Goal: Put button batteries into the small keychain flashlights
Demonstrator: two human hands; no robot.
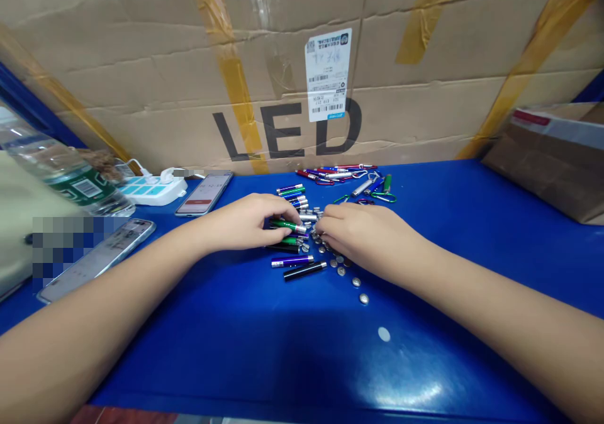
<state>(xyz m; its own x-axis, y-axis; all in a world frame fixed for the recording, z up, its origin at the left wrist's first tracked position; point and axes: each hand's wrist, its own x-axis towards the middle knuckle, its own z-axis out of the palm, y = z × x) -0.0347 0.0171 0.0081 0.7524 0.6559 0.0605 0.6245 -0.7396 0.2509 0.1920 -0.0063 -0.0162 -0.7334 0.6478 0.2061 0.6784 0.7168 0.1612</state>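
My left hand point(264, 221) is closed round a green metal tube point(289, 226), thumb and fingers pinching it among other tubes. Fingers bent together, my right hand point(352, 229) reaches into a heap of small silver button cells point(321, 248); whatever its fingertips hold is hidden. Nearer the front, a purple tube point(292, 261) and a black tube point(304, 271) lie side by side. Further back are blue and green tubes point(292, 192).
Behind stands a cardboard box point(287, 53). Finished-looking tubes with carabiners point(337, 173) lie before it. At left are a power strip point(153, 190), two phones point(205, 194) point(101, 260) and a bottle point(70, 172); at right, a brown package point(547, 166). All rest on a blue table point(226, 348).
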